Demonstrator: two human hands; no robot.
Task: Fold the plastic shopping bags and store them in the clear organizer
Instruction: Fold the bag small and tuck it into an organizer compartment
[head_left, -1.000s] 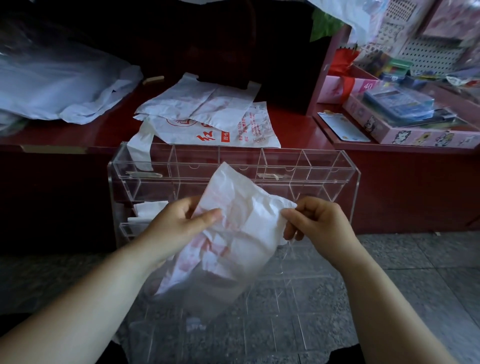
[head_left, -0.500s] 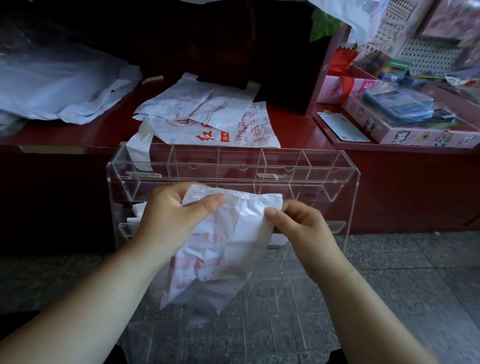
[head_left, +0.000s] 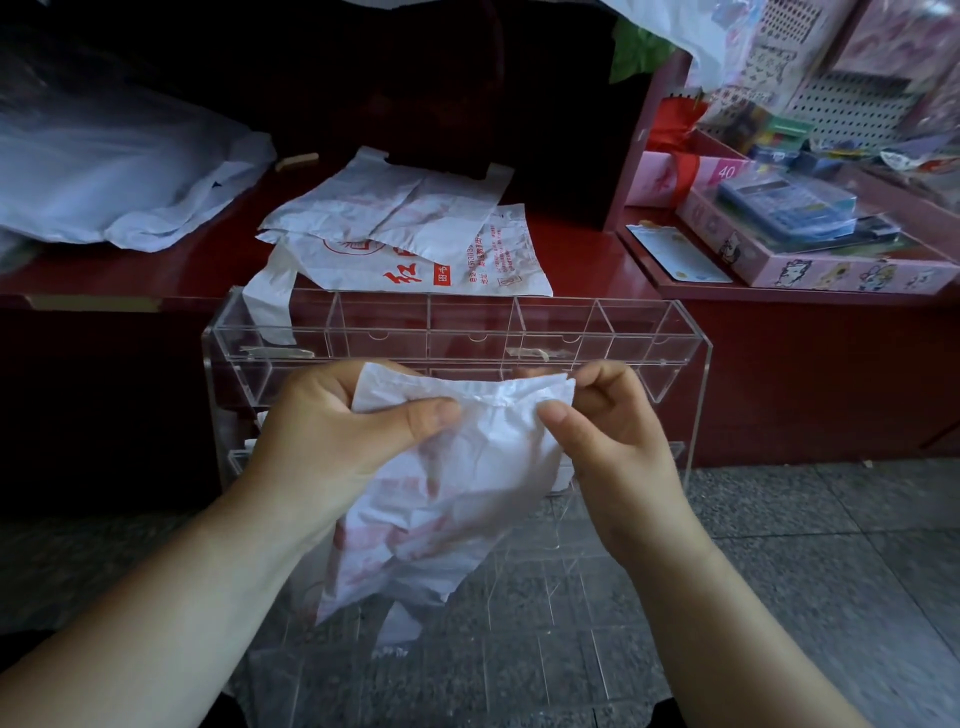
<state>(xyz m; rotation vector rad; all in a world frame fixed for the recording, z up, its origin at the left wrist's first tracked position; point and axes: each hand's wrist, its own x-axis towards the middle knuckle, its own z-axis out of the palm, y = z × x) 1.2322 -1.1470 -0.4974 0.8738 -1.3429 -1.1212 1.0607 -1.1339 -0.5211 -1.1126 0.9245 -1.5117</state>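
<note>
Left hand and right hand are each pinching the top edge of the half-folded bag, hanging before the clear organizer off the counter's front edge. Suggest tensioning that edge flat before creasing; slack plastic is likely springing open.

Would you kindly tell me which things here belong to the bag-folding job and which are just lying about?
Belonging to the job: the white bag, pinched at its top edge by the left hand and right hand; the clear organizer behind it; the printed bags on the red counter.

Just lying about: the pink box, the blue calculator on it, the card beside it.
</note>
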